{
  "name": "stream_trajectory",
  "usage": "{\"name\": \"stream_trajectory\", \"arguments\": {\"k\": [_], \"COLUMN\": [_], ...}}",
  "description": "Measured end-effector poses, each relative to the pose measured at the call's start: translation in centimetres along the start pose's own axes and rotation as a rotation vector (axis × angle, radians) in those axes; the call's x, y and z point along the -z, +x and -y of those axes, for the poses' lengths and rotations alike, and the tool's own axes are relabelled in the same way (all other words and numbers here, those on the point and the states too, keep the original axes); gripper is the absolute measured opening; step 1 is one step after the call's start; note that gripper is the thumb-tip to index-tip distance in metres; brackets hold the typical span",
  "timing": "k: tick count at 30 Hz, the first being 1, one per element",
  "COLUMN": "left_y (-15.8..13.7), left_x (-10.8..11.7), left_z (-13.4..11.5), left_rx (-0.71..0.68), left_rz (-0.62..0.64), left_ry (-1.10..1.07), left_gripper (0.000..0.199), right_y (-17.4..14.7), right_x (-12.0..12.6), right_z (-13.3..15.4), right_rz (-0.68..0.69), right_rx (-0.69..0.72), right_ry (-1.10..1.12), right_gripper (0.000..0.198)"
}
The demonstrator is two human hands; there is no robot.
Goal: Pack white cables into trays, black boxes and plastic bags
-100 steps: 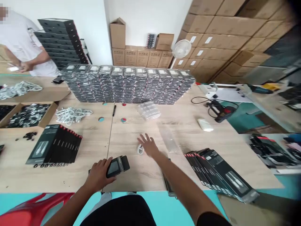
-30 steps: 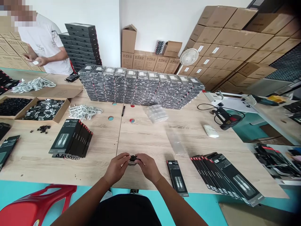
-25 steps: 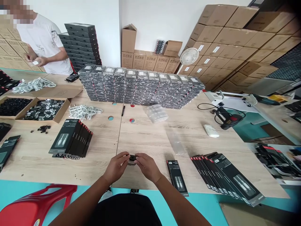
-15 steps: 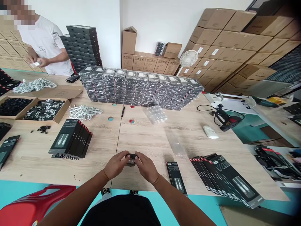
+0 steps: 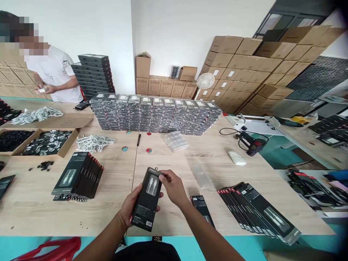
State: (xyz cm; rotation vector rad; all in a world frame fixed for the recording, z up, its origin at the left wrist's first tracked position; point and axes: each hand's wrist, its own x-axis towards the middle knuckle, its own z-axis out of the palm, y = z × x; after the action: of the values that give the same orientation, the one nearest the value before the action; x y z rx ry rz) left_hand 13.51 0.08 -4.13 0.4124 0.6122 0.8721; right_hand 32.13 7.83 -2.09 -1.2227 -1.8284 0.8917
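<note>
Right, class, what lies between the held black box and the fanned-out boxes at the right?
In the head view: the right hand and forearm, a single black box partly behind that forearm, and a clear plastic sleeve.

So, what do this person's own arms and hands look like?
The left hand and right hand are bare, without gloves. The left forearm and right forearm show no sleeve, watch or markings. Black clothing shows between them at the bottom edge.
</note>
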Motion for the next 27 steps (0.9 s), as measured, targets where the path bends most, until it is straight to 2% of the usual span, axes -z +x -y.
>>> {"name": "stream_trajectory", "arguments": {"k": [1,3,6,8,10,12,13,15,17,18,20,22,24,27], "left_y": [0.0,0.4,1.0,1.1,0.9,0.7,0.6,0.6,0.8,0.9,0.9,0.7,0.6,1.4], "left_x": [-0.4,-1.1,-1.8,-1.8,-1.4,-0.9,-0.7,-0.8,-1.4,-1.9,-3.1,-4.1,-4.7,-5.0], "left_z": [0.2,0.6,0.2,-0.9,-2.6,-4.1,-4.7,-5.1,-4.5,-3.8,-2.3,-1.3,-1.4,-4.2], "left_rx": [0.055,0.083,-0.006,-0.042,-0.041,-0.060,-0.070,-0.059,-0.045,-0.090,-0.283,-0.506,-0.645,-0.773], "left_rz": [-0.025,-0.096,-0.123,-0.116,-0.116,-0.110,-0.099,-0.067,-0.076,-0.121,-0.269,-0.370,-0.347,-0.289], "left_ry": [-0.115,-0.188,-0.175,-0.159,-0.149,-0.157,-0.166,-0.166,-0.100,-0.039,0.154,0.439,0.790,1.252], "left_gripper": [0.070,0.066,0.063,0.068,0.071,0.068,0.067,0.070,0.076,0.076,0.072,0.064,0.059,0.060], "right_y": [-0.1,-0.5,-1.8,-3.6,-5.9,-7.8,-8.3,-8.6,-7.7,-7.1,-5.8,-4.9,-4.5,-4.7], "right_x": [-0.2,-1.0,-2.7,-4.0,-5.3,-6.0,-6.1,-5.9,-5.7,-5.7,-6.0,-6.5,-6.7,-6.3], "right_z": [1.0,3.1,6.0,7.1,7.2,6.8,6.5,6.1,6.1,6.1,6.0,5.8,5.9,7.2], "right_rz": [-0.015,0.012,0.152,0.220,0.279,0.308,0.316,0.270,0.162,0.102,0.023,-0.025,-0.075,-0.087], "right_rx": [0.017,0.133,0.373,0.461,0.568,0.731,0.765,0.682,0.448,0.321,0.112,-0.045,-0.165,-0.270], "right_ry": [-0.042,-0.170,-0.335,-0.324,-0.258,-0.193,-0.167,-0.158,-0.168,-0.153,-0.026,0.250,0.606,1.082], "right_gripper": [0.037,0.059,0.089,0.100,0.099,0.076,0.073,0.073,0.079,0.079,0.071,0.062,0.056,0.050]}}
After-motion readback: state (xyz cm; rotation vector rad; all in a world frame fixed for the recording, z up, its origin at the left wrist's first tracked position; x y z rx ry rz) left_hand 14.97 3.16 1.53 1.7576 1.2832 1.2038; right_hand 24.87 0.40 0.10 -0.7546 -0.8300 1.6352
